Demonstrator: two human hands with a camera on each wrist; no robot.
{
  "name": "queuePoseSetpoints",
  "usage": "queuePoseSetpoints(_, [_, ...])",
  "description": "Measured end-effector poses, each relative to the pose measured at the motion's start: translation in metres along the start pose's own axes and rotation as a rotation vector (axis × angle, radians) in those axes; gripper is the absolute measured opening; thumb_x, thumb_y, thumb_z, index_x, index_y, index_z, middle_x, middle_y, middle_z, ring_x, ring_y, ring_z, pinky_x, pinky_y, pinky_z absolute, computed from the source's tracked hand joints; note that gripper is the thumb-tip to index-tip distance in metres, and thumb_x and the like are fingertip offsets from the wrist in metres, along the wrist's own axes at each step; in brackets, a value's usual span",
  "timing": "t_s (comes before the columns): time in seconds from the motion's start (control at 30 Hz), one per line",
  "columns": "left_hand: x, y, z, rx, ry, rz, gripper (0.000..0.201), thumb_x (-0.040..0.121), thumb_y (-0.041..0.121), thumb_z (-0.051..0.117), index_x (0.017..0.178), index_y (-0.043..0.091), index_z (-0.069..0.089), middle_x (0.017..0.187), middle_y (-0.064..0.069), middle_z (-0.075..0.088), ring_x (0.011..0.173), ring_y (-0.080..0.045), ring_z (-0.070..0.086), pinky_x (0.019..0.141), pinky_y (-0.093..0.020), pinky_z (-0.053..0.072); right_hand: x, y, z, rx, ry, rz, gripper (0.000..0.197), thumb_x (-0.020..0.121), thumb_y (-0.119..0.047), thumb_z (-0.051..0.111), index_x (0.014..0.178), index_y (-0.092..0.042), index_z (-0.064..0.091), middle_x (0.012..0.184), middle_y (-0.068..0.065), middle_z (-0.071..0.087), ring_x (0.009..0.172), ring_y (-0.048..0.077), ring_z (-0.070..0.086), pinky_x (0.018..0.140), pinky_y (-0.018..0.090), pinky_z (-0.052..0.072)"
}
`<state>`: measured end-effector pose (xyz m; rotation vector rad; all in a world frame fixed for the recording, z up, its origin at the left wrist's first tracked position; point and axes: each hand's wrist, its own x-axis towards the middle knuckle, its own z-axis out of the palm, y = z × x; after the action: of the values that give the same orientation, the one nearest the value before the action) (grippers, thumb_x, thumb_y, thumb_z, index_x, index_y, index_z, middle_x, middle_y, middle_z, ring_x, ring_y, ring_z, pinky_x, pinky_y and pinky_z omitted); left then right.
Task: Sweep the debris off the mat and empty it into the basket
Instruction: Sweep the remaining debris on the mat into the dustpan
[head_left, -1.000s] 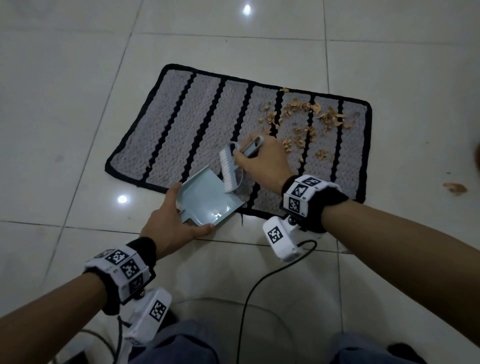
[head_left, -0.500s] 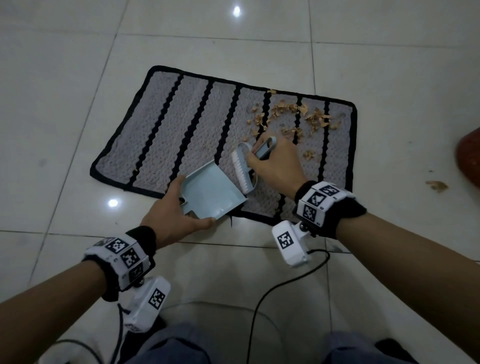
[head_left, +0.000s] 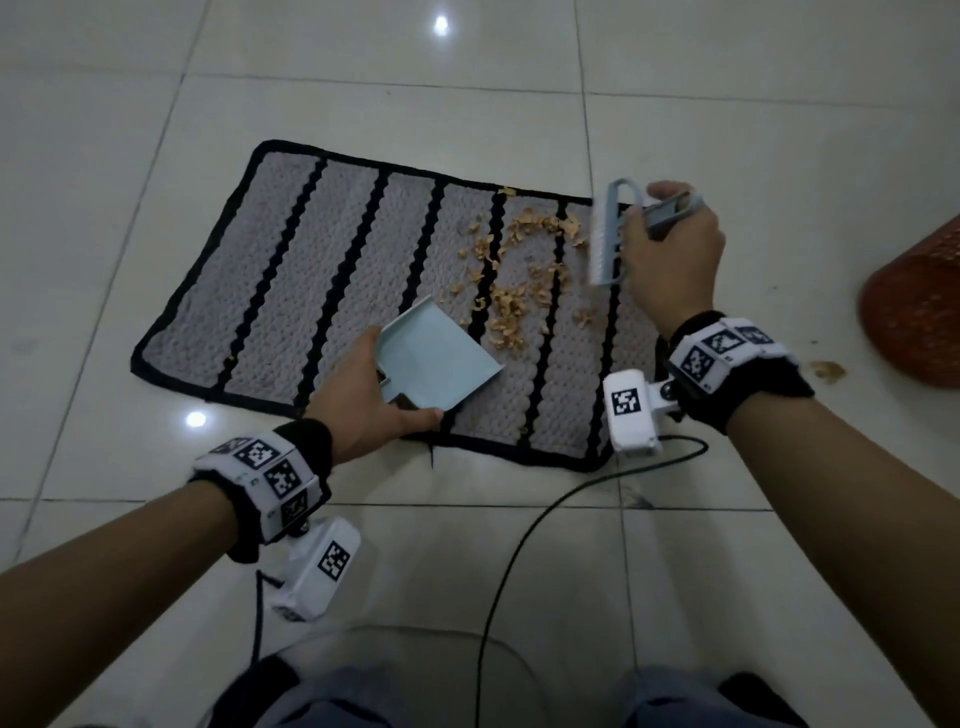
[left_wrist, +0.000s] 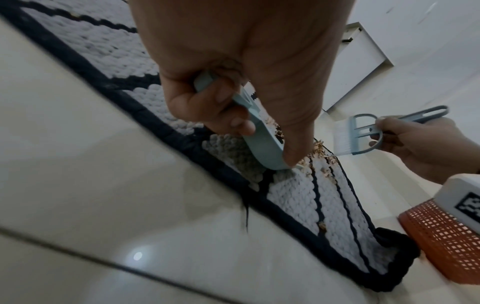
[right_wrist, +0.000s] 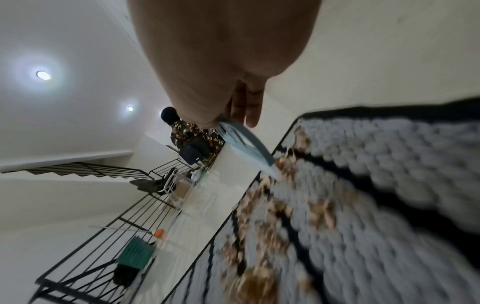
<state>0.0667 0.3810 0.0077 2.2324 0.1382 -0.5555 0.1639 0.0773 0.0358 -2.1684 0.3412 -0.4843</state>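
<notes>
Debris (head_left: 511, 270) lies scattered on the right part of the mat (head_left: 291, 291), centre of the head view, between the two tools. Dustpan (head_left: 434, 358) is gripped by the left hand (head_left: 363, 400), its open lip facing up-right toward the scraps. Brush (head_left: 605, 236) is gripped by the right hand (head_left: 670, 260), held at the mat's right edge, beyond the pile (bristles facing left). A leftward-downward stroke is judged next. Basket (head_left: 919, 306) sits at the right edge of the frame.

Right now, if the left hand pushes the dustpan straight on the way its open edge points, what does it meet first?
Probably the wood shavings just ahead of the dustpan held by the left hand, on the mat; the gap looks small, depth unclear.
</notes>
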Motion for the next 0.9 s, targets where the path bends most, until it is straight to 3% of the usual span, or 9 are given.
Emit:
queuePoseSetpoints(0.1, [0.01, 0.008, 0.004, 0.038, 0.0, 0.007, 0.106, 0.062, 0.045, 0.088, 0.146, 0.024, 0.027, 0.126, 0.007, 0.053, 0.11, -0.017, 0.056, 0.089, -0.038, 0.051, 0.03, 0.02, -0.005, -0.197, -0.006, -0.077, 0.037, 0.099, -0.029, 0.049, 0.09, 0.004, 0.062, 0.087, 0.02, 0.065, 0.082, 0.033, 0.059, 0.071, 0.032, 0.038])
queuePoseSetpoints(0.23, [0.015, 0.019, 0.015, 0.031, -0.012, 0.008, 0.107, 0.067, 0.039, 0.087, 0.149, 0.023, 0.02, 0.125, 0.004, 0.051, 0.107, -0.019, 0.053, 0.082, -0.034, 0.048, 0.042, 0.037, 0.007, -0.318, -0.153, -0.082, 0.027, 0.1, -0.028, 0.048, 0.078, -0.013, 0.053, 0.083, 0.021, 0.062, 0.078, 0.032, 0.059, 0.064, 0.032, 0.036])
queuePoseSetpoints(0.3, [0.016, 0.022, 0.021, 0.006, -0.012, 0.021, 0.105, 0.066, 0.038, 0.088, 0.147, 0.025, 0.023, 0.129, 0.005, 0.052, 0.113, -0.019, 0.054, 0.087, -0.037, 0.05, 0.035, 0.036, 0.016, -0.311, -0.265, -0.061, 0.024, 0.099, -0.024, 0.05, 0.091, -0.007, 0.064, 0.094, 0.019, 0.067, 0.087, 0.03, 0.061, 0.075, 0.034, 0.046])
queuePoseSetpoints(0.37, [0.016, 0.024, 0.025, -0.029, -0.02, 0.03, 0.097, 0.069, 0.032, 0.087, 0.144, 0.027, 0.026, 0.119, 0.019, 0.051, 0.105, -0.008, 0.054, 0.08, -0.023, 0.048, 0.022, 0.033, 0.025, -0.296, -0.36, -0.092, 0.025, 0.098, -0.016, 0.05, 0.111, -0.002, 0.066, 0.112, 0.019, 0.067, 0.102, 0.033, 0.062, 0.082, 0.033, 0.045])
queuePoseSetpoints(0.43, [0.016, 0.023, 0.028, -0.056, -0.02, 0.016, 0.095, 0.071, 0.028, 0.086, 0.144, 0.029, 0.027, 0.109, 0.029, 0.046, 0.094, 0.005, 0.051, 0.071, -0.011, 0.042, 0.003, 0.028, 0.032, -0.278, -0.406, -0.183, 0.024, 0.097, -0.013, 0.051, 0.114, -0.002, 0.064, 0.114, 0.02, 0.066, 0.103, 0.034, 0.06, 0.081, 0.036, 0.046])
queuePoseSetpoints(0.5, [0.017, 0.02, 0.027, -0.078, -0.017, 0.001, 0.099, 0.07, 0.031, 0.086, 0.147, 0.028, 0.024, 0.116, 0.023, 0.046, 0.101, 0.0, 0.049, 0.08, -0.018, 0.043, -0.015, 0.024, 0.034, -0.247, -0.451, -0.262, 0.023, 0.098, -0.015, 0.051, 0.115, -0.006, 0.064, 0.107, 0.016, 0.067, 0.096, 0.03, 0.06, 0.078, 0.033, 0.045])
queuePoseSetpoints(0.63, [0.023, 0.018, 0.018, -0.08, 0.005, -0.015, 0.106, 0.067, 0.039, 0.087, 0.15, 0.029, 0.022, 0.13, 0.01, 0.048, 0.119, -0.015, 0.051, 0.087, -0.033, 0.049, -0.01, 0.008, 0.03, -0.12, -0.307, -0.24, 0.023, 0.101, -0.023, 0.051, 0.083, -0.012, 0.06, 0.064, -0.009, 0.051, 0.058, 0.003, 0.046, 0.055, 0.013, 0.031])
queuePoseSetpoints(0.77, [0.037, 0.028, 0.003, -0.018, 0.06, 0.001, 0.107, 0.068, 0.043, 0.085, 0.151, 0.026, 0.02, 0.138, 0.002, 0.049, 0.12, -0.021, 0.053, 0.088, -0.032, 0.046, 0.034, -0.006, 0.034, -0.168, -0.245, -0.167, 0.028, 0.101, -0.023, 0.048, 0.108, -0.002, 0.066, 0.09, 0.012, 0.067, 0.078, 0.021, 0.056, 0.06, 0.022, 0.031])
queuePoseSetpoints(0.9, [0.05, 0.032, -0.008, -0.04, 0.079, 0.012, 0.103, 0.07, 0.043, 0.083, 0.15, 0.028, 0.021, 0.124, 0.01, 0.046, 0.108, -0.011, 0.049, 0.084, -0.027, 0.041, 0.057, -0.002, 0.05, -0.201, -0.332, -0.193, 0.023, 0.098, -0.019, 0.054, 0.103, 0.0, 0.068, 0.101, 0.02, 0.07, 0.096, 0.031, 0.063, 0.076, 0.029, 0.04])
